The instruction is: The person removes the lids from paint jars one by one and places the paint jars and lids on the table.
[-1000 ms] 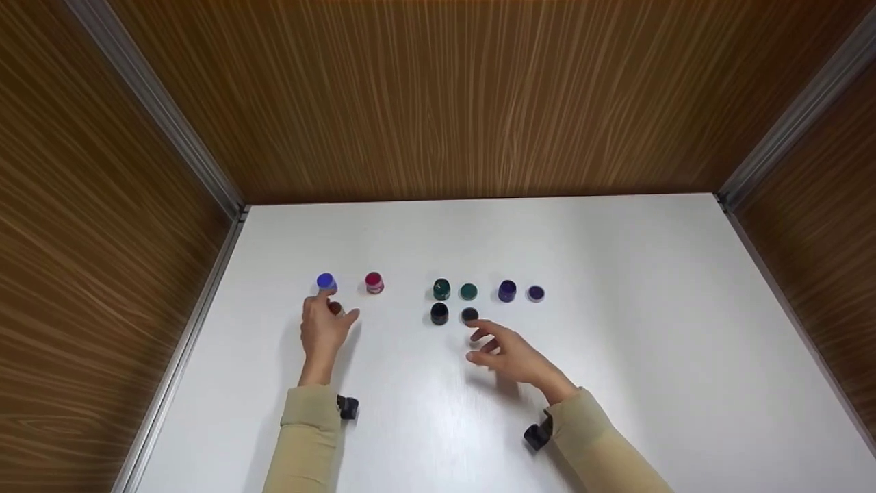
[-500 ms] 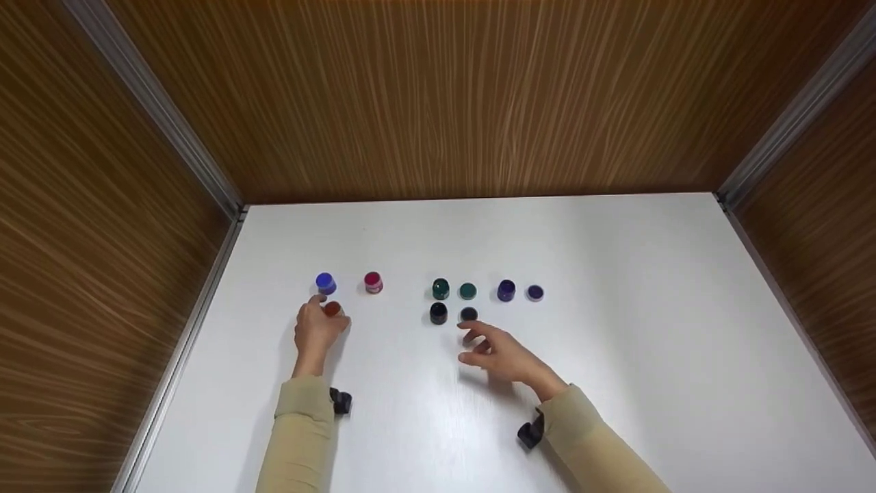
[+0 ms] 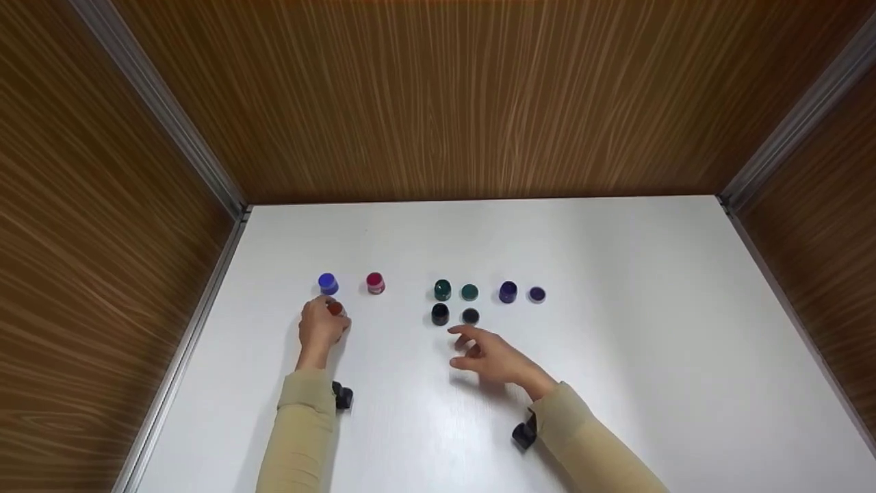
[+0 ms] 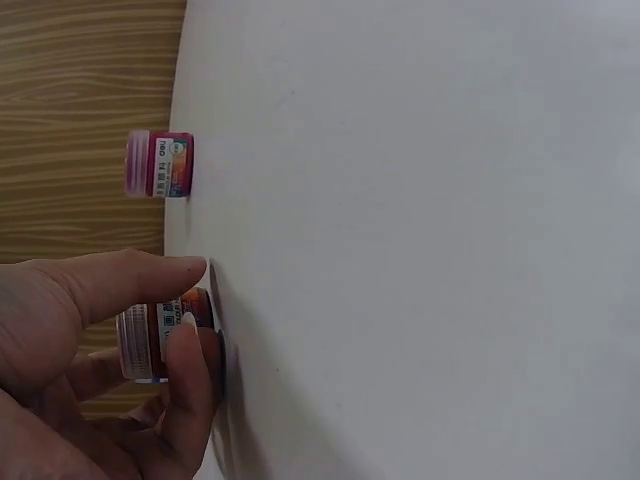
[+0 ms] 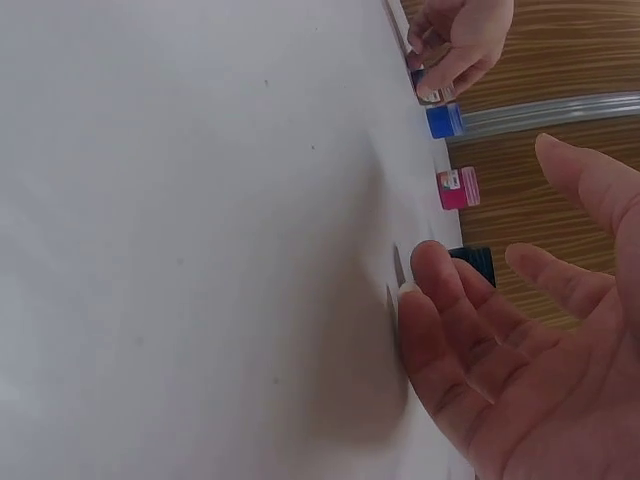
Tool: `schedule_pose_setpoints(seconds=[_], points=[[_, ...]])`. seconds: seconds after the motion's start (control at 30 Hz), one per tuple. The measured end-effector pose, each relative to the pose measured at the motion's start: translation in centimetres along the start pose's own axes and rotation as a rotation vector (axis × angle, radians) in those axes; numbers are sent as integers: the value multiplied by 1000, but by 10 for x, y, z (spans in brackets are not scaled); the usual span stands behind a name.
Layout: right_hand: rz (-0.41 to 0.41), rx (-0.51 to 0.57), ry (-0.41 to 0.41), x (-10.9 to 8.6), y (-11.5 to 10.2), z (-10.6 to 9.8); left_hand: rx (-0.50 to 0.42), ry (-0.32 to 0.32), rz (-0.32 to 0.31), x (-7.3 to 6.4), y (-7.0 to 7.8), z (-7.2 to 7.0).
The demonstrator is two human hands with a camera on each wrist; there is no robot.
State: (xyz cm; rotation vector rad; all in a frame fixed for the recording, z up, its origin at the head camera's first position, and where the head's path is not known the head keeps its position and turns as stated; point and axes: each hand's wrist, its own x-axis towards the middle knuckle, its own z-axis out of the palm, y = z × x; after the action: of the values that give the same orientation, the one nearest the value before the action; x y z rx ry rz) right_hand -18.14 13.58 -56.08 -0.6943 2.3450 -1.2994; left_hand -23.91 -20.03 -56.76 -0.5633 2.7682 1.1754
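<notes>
At the left of the white table my left hand grips a small brown-red paint jar, thumb on one side and fingers round the other. The left wrist view shows that jar's ribbed clear lid still on it, low by the tabletop. Just beyond stands a capped blue paint jar, with a pinkish-red one to its right. My right hand hovers over the table with fingers loosely bent and holds nothing. Nearest to it are an uncapped black jar and its lid.
Behind the black pair sit an open green jar and its lid. Farther right are an open purple jar and its lid. Wood-grain panels wall the table at the back and both sides.
My left hand has closed in round the brown-red jar from a wider spread. The right hand has drifted slightly left and toward me, uncovering the black lid.
</notes>
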Motion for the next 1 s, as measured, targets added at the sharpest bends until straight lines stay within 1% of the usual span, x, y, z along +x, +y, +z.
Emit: schedule_pose_setpoints(seconds=[0.3,0.5,0.63,0.77,1.0], points=[[12,6,-11,3,1,3,25,30,24,0,-2,2],[22,14,-16,3,0,2,34,36,29,-8,-5,1],[20,13,-19,3,-1,1,-4,50,53,-16,-5,0],[18,19,-20,2,-1,0,-72,72,88,-22,-2,1],[24,25,-26,1,-2,-1,-158,93,145,-33,3,7]])
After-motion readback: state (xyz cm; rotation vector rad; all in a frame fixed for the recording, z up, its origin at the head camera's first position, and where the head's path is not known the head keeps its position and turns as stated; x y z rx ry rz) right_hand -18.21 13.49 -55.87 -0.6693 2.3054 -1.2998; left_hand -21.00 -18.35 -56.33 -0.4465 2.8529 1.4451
